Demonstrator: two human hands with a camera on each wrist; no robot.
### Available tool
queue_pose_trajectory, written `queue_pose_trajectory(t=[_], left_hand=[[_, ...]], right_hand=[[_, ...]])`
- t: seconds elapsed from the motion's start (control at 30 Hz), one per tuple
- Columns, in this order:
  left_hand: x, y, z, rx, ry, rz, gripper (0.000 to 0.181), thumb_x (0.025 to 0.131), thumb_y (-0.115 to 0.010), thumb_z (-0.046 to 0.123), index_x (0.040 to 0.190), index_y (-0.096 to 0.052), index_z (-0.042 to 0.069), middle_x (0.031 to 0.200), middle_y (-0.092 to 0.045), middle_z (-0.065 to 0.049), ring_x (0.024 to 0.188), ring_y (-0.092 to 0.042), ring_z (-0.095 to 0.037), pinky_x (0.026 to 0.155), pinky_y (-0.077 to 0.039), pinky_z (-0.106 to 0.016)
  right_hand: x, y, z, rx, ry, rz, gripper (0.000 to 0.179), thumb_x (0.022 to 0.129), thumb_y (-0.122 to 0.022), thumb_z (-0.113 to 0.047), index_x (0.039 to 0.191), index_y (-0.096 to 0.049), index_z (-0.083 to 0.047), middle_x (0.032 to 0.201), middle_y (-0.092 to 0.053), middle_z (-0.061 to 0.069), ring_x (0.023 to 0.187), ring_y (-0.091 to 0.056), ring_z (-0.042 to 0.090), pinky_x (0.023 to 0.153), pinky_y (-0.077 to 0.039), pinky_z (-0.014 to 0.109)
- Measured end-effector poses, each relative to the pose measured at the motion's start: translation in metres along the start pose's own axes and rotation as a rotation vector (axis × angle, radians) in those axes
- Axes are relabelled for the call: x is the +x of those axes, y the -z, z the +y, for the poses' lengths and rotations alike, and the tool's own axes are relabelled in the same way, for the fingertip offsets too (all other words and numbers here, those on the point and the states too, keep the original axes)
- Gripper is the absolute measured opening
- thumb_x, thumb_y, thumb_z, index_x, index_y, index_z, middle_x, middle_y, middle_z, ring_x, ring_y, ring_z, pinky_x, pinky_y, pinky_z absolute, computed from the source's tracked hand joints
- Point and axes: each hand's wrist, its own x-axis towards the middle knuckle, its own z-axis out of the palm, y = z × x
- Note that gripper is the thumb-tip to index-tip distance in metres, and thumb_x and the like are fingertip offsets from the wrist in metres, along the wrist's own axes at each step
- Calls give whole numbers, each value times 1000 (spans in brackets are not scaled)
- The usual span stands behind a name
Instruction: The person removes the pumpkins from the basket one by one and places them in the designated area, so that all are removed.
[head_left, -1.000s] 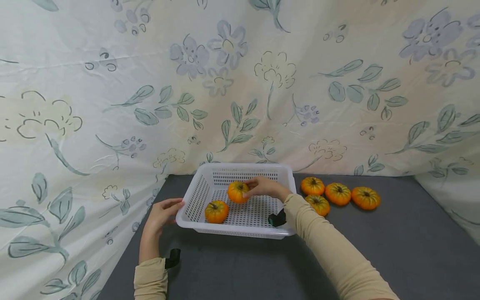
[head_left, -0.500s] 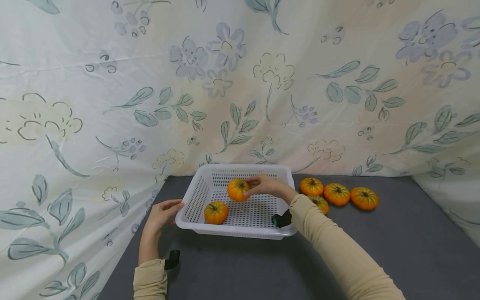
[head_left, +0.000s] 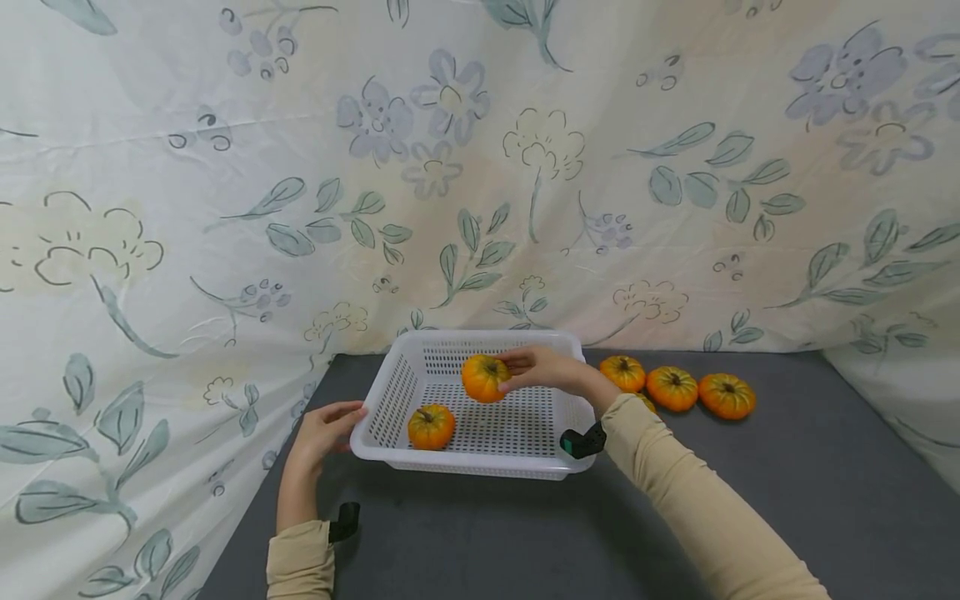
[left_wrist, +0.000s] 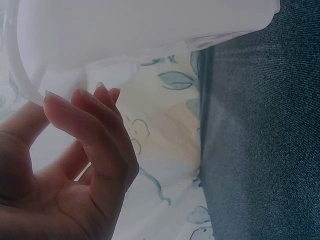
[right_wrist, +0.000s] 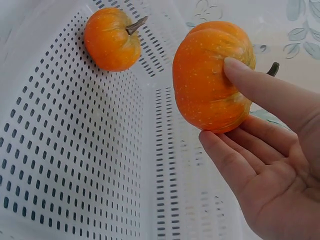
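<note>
A small orange pumpkin (head_left: 483, 378) is held up over the white plastic basket (head_left: 480, 462) by my right hand (head_left: 543, 369). The right wrist view shows the thumb on one side of this pumpkin (right_wrist: 212, 75) and the fingers beneath it, its short stem pointing toward the hand. A second pumpkin (head_left: 431, 427) sits on the basket floor, toward the front left. At the basket's left end, my left hand (head_left: 321, 429) holds the rim. In the left wrist view, the fingers (left_wrist: 95, 125) are bent at the basket wall (left_wrist: 125, 30).
Several more pumpkins lie on the dark table right of the basket, among them one (head_left: 672, 388) in the middle and one (head_left: 727, 396) farthest right. My right forearm partly hides another (head_left: 647, 403). Behind the table hangs a floral cloth (head_left: 450, 275).
My right hand has raised the pumpkin slightly and shifted it a little to the right; its forearm has swung right. The left hand and the basket stay about where they were.
</note>
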Motion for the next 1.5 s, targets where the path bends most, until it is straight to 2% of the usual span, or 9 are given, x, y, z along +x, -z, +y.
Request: queue_pose_trajectory(t=[0.23, 0.4, 0.63, 0.87, 1.13, 1.33, 1.5], left_hand=[[0, -1, -1, -5, -1, 0, 54, 91, -68, 35, 131, -59, 1, 114, -70, -10, 81, -64, -9, 67, -55, -30], [0, -1, 0, 1, -9, 4, 53, 91, -68, 35, 130, -59, 0, 114, -69, -12, 81, -65, -9, 67, -55, -30], [0, -1, 2, 7, -12, 9, 52, 92, -67, 35, 130, -59, 0, 115, -69, -13, 82, -65, -9, 68, -55, -30], [-1, -1, 2, 6, -2, 13, 52, 92, -67, 33, 130, -59, 0, 117, -68, -15, 82, -65, -9, 68, -55, -30], [-1, 0, 1, -2, -10, 16, 51, 92, -67, 32, 130, -59, -1, 114, -70, -12, 82, -66, -9, 68, -55, -30], [-1, 0, 1, 6, -3, 15, 52, 92, -67, 34, 130, -59, 0, 115, -69, -13, 82, -65, -9, 69, -55, -31], [-1, 0, 1, 11, -8, 13, 52, 92, -67, 35, 130, -59, 0, 116, -69, -13, 82, -65, -9, 68, -55, -30]], right_hand=[[-12, 12, 8, 18, 15, -4, 66, 90, -70, -27, 147, -42, -8, 152, -43, 17, 140, -41, 36, 111, -39, 47], [-24, 22, 10, 38, 19, 2, 65, 92, -68, -24, 148, -40, -7, 153, -41, 17, 142, -39, 37, 113, -35, 50], [-41, 37, 21, 20, -12, 29, 72, 90, -70, -33, 150, -38, -11, 155, -39, 15, 144, -36, 36, 115, -31, 51], [-55, 52, 36, 20, -26, 58, 73, 91, -68, -33, 151, -34, -8, 157, -34, 17, 145, -32, 37, 115, -29, 53], [-71, 63, 47, 15, -59, 75, 79, 88, -70, -42, 151, -34, -11, 159, -32, 14, 146, -31, 35, 114, -32, 53], [-87, 72, 59, 5, -36, 93, 73, 92, -66, -38, 151, -34, -12, 158, -31, 16, 146, -30, 39, 111, -36, 53], [-100, 78, 68, 42, -41, 128, 72, 92, -67, -36, 151, -34, -13, 158, -32, 16, 146, -29, 40, 113, -33, 55]])
